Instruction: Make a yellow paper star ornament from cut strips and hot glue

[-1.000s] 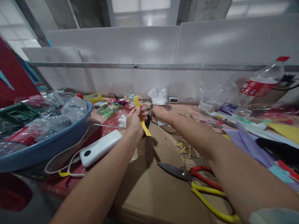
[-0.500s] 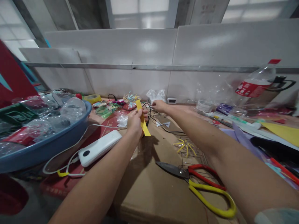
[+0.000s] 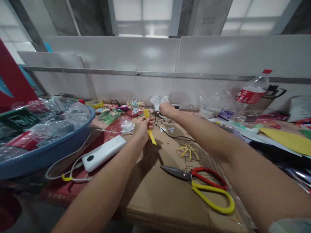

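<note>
Scissors (image 3: 189,175) are lying toward the cardboard's (image 3: 155,197) near right corner. The left hand (image 3: 143,128) is pinching a yellow strip (image 3: 146,113) above the cardboard's left edge, forearm slanting forward. Beside a plastic bag (image 3: 155,101) near the tabletop's (image 3: 99,124) far edge, the right hand (image 3: 167,110) is hiding its fingertips, arm outstretched; I cannot tell its grip.

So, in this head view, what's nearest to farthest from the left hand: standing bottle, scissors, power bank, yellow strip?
1. Yellow strip: held in the left hand.
2. Power bank: left of that hand.
3. Scissors: right, lying on the cardboard.
4. Standing bottle: far right, near the wall.
</note>
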### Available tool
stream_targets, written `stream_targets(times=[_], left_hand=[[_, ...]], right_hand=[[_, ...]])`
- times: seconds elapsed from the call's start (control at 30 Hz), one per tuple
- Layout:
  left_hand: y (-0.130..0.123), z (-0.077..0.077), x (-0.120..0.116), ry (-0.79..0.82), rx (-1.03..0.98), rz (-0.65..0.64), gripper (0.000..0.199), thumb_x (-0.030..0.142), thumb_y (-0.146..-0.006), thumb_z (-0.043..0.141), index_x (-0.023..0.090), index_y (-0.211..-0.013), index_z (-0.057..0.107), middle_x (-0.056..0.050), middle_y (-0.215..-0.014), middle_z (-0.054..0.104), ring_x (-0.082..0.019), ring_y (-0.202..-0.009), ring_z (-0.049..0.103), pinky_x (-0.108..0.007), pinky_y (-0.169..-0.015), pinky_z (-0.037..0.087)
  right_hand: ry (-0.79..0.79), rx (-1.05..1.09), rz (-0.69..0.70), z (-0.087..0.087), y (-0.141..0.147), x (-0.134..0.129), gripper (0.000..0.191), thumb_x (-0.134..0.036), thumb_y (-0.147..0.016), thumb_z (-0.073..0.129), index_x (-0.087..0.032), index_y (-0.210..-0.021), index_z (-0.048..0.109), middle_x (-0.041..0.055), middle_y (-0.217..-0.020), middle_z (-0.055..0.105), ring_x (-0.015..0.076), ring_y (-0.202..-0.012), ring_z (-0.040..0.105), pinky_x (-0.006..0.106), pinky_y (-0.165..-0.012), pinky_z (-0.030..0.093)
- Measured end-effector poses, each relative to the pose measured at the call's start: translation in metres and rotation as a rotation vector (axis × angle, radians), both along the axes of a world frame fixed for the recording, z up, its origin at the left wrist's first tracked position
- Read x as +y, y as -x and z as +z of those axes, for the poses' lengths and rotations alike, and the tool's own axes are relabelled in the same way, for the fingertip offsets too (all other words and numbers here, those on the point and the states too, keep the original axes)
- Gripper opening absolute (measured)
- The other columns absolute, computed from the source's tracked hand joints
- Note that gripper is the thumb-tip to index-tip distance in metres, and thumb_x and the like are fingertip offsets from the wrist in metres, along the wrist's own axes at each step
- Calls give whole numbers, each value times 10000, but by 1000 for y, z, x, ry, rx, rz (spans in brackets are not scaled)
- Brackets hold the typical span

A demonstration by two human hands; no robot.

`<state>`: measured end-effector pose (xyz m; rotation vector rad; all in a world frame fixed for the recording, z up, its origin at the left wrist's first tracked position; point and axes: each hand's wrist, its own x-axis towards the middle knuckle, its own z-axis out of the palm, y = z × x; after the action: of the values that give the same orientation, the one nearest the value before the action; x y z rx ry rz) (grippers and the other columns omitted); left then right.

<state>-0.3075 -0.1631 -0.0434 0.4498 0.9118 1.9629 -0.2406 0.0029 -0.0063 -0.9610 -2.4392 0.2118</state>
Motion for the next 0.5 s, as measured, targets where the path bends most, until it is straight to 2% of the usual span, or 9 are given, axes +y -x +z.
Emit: stream_targets(times=[0.1, 0.2, 0.27, 0.4, 0.5], left_hand=[[2, -3, 2, -9, 2, -27, 150, -7, -845, 504, 121, -779, 546, -21, -665, 591, -25, -446, 414, -140, -411, 245], [3, -5, 3, 7, -7, -47, 85, 58, -839, 556, 123, -783, 552, 0, -627, 562, -34, -431, 412, -147, -404, 247], [2, -7, 3, 1, -12, -75, 56, 87, -828, 586, 120, -788, 565, 9, -612, 548, -35, -427, 412, -149, -410, 264], [0, -12, 4, -5, -5, -134, 54, 104, -830, 611, 115, -791, 576, 5, -623, 544, -35, -450, 431, -151, -436, 296], [-2, -14, 4, -1, 4, -151, 92, 96, -852, 611, 114, -769, 575, 0, -628, 535, -29, -467, 430, -160, -448, 292]], right_hand=[[120, -50, -88, 13, -8, 1, 321, -350, -947, 611, -154, -1200, 624, 102, -1213, 637, 218, -1038, 642, 415, -887, 549], [209, 7, -118, 25, -22, 4, 185, -281, -903, 649, -112, -909, 724, 114, -934, 727, 231, -880, 682, 365, -813, 536], [260, 86, -127, 29, -33, 5, 178, -227, -867, 656, -108, -753, 722, 114, -763, 721, 220, -735, 674, 351, -733, 525], [359, 297, -112, 31, -52, -5, 263, -255, -906, 573, -129, -701, 680, 46, -658, 659, 93, -551, 569, 300, -629, 513], [454, 477, -51, 31, -64, -21, 314, -291, -957, 489, -104, -768, 656, -1, -658, 617, 7, -506, 478, 260, -618, 487]])
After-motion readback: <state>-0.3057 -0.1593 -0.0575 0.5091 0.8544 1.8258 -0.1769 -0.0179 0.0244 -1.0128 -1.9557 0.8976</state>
